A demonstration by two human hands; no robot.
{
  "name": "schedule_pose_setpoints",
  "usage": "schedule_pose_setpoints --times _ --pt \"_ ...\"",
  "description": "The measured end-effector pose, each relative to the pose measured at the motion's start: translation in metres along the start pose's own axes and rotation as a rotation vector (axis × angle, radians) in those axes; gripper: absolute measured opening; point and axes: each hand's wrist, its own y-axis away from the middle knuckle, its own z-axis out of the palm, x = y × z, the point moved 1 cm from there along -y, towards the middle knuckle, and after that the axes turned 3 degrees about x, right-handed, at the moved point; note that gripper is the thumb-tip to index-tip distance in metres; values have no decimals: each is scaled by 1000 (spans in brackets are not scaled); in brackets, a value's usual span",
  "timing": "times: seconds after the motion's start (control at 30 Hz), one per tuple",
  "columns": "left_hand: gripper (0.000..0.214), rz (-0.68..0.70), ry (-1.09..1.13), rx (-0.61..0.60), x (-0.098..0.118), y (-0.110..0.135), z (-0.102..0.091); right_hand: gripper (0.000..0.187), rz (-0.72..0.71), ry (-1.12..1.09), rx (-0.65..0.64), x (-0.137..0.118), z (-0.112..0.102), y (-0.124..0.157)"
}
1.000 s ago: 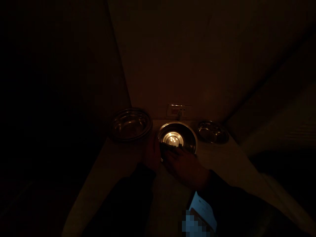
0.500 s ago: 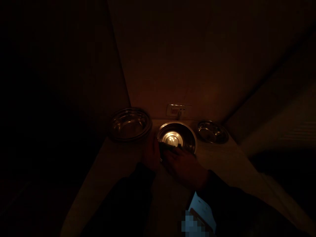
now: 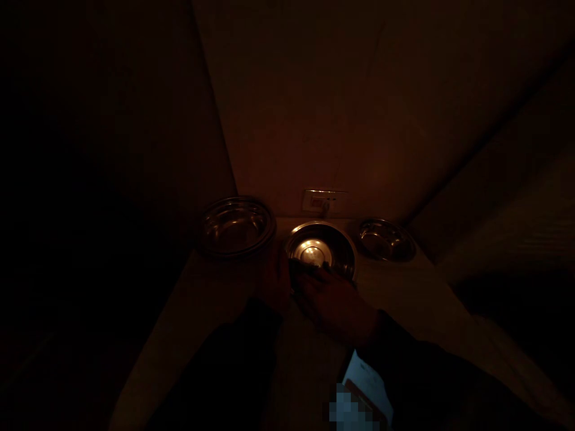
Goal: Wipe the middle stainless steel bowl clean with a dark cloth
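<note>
The scene is very dark. A shiny steel bowl (image 3: 321,248) stands in the middle of a pale counter (image 3: 211,299), its bottom catching the light. My left hand (image 3: 274,281) grips the bowl's near left rim. My right hand (image 3: 335,299) lies over the near rim with its fingers curled on a dark thing I cannot make out, pressed against the inside edge of the bowl. Both arms wear dark sleeves.
A larger steel bowl (image 3: 236,226), perhaps a stack, stands at the back left. A smaller steel bowl (image 3: 386,239) sits at the back right. A wall socket with a plug (image 3: 324,202) is behind the middle bowl. A pale card (image 3: 371,386) shows by my right sleeve.
My right hand has shifted a little up and left along the bowl's near rim. The bowl and my left hand stay where they were.
</note>
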Motion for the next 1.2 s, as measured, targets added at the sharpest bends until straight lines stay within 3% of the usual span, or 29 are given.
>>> schedule_pose_setpoints --times 0.83,1.2 --pt "35 -55 20 -49 6 -3 -3 27 37 -90 48 2 -3 -17" --pt "47 -6 -67 -65 8 -1 -5 43 139 166 40 11 -9 -37"
